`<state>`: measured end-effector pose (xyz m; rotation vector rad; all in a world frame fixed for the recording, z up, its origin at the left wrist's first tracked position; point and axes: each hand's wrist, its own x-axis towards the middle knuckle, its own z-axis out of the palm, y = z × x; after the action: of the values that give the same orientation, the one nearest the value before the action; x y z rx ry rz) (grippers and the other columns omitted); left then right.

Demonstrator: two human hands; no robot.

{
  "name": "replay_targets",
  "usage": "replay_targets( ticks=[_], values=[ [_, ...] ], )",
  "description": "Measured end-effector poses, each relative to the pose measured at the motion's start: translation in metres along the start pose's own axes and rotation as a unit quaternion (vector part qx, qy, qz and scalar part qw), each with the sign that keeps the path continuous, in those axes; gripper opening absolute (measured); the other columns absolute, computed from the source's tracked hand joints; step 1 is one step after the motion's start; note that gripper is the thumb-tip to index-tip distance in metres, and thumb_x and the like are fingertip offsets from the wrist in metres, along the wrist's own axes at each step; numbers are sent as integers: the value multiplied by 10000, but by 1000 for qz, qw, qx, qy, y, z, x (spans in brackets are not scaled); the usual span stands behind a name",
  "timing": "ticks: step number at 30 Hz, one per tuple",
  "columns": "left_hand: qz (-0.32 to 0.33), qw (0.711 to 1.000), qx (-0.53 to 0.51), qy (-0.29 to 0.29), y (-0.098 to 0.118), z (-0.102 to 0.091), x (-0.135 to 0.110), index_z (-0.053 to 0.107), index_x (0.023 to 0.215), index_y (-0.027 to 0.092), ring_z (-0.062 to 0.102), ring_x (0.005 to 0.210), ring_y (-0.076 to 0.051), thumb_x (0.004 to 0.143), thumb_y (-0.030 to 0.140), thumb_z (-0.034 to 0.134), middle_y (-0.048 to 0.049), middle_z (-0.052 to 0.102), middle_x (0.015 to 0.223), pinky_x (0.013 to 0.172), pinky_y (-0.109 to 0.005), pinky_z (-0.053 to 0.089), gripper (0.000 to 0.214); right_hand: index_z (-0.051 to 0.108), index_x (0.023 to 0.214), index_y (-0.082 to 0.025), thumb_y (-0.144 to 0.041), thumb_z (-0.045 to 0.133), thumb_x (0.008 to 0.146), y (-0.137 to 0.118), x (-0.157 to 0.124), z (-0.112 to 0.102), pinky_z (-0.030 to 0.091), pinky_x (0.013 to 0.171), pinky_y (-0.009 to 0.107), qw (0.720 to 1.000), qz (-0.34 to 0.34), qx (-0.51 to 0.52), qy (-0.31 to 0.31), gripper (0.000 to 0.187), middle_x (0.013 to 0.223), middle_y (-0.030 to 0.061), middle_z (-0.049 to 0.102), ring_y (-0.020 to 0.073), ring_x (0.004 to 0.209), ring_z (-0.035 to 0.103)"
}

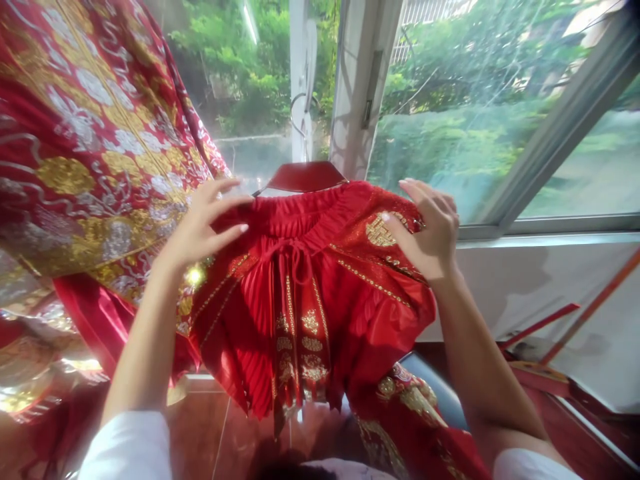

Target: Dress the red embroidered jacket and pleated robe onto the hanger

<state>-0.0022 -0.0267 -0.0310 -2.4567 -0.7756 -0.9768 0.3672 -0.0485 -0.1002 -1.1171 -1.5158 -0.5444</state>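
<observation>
A red pleated skirt (305, 300) with gold embroidery hangs from a dark red hanger (305, 177), whose metal hook (299, 120) catches on the window frame. My left hand (203, 223) pinches the left end of the skirt's waistband, thumb and fingers closed on the cloth. My right hand (427, 230) grips the right end of the waistband beside a round gold emblem (380, 230), fingers curled over the fabric. Both sleeves are white.
A large red and gold embroidered garment (85, 167) hangs at the left, touching the skirt. The window (450, 100) behind shows green trees. A white wall and sill (540, 280) lie at the right, with red wooden rods (560, 320) below.
</observation>
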Motion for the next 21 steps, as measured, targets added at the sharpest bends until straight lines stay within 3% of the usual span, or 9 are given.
replay_targets(
  ticks=[3, 5, 8, 10, 12, 14, 17, 19, 21],
  values=[
    [-8, 995, -30, -89, -26, -3, 2, 676, 1126, 223, 520, 1242, -263, 879, 410, 545, -88, 524, 1390, 1066, -439, 392, 336, 595, 1285, -206, -411, 510, 889, 19, -3, 0, 439, 1022, 439, 999, 21, 12, -34, 454, 1258, 104, 630, 265, 1168, 582],
    [-25, 994, -49, -94, -30, 0, 2, 719, 975, 190, 597, 1143, -241, 891, 386, 515, -92, 600, 1300, 1000, -384, 451, 295, 662, 1178, -195, -427, 450, 908, 26, 0, 1, 466, 955, 394, 998, 34, 33, -41, 414, 1143, 106, 680, 251, 1074, 624],
    [-70, 993, -95, -29, -22, 6, 9, 724, 829, 166, 666, 988, -224, 857, 373, 560, -85, 720, 1011, 902, -338, 498, 265, 675, 776, -181, -515, 450, 876, 31, 16, 3, 469, 716, 334, 993, 66, 85, -51, 415, 746, 73, 655, 215, 753, 611],
    [-102, 984, -142, 32, -14, 11, 22, 723, 825, 155, 682, 909, -209, 834, 362, 597, -77, 736, 891, 852, -320, 514, 243, 490, 554, -201, -582, 480, 836, 34, 28, 4, 372, 567, 296, 984, 93, 138, -61, 474, 548, 22, 466, 153, 564, 458],
    [-125, 973, -168, 95, -9, 18, 38, 723, 835, 141, 682, 846, -191, 820, 336, 612, -76, 739, 861, 808, -307, 522, 224, 362, 514, -214, -644, 551, 764, 39, 35, 6, 277, 507, 275, 963, 139, 216, -85, 532, 517, -10, 340, 110, 513, 324],
    [-134, 968, -169, 131, -7, 25, 52, 723, 832, 135, 673, 799, -175, 810, 310, 616, -70, 737, 838, 780, -301, 522, 206, 376, 531, -213, -686, 630, 667, 46, 35, 8, 238, 486, 262, 922, 204, 305, -125, 553, 524, -22, 343, 90, 502, 292],
    [-122, 973, -178, 83, -9, 28, 55, 719, 818, 139, 667, 811, -176, 787, 326, 650, -63, 733, 841, 805, -309, 517, 201, 438, 540, -212, -727, 683, 552, 59, 27, 8, 236, 457, 251, 871, 263, 368, -190, 571, 498, -25, 392, 80, 469, 301],
    [-111, 972, -204, 34, -12, 24, 49, 707, 801, 145, 667, 884, -195, 762, 368, 691, -74, 730, 892, 846, -320, 512, 227, 456, 511, -207, -730, 699, 521, 66, 22, 6, 257, 445, 250, 865, 267, 368, -213, 577, 464, -23, 403, 81, 452, 310],
    [-117, 963, -243, 21, -15, 16, 42, 690, 826, 154, 660, 937, -207, 749, 421, 713, -86, 721, 941, 855, -322, 512, 279, 529, 533, -186, -683, 721, 549, 66, 24, 2, 331, 481, 247, 869, 261, 359, -216, 533, 500, -1, 493, 93, 490, 394]
  ],
)
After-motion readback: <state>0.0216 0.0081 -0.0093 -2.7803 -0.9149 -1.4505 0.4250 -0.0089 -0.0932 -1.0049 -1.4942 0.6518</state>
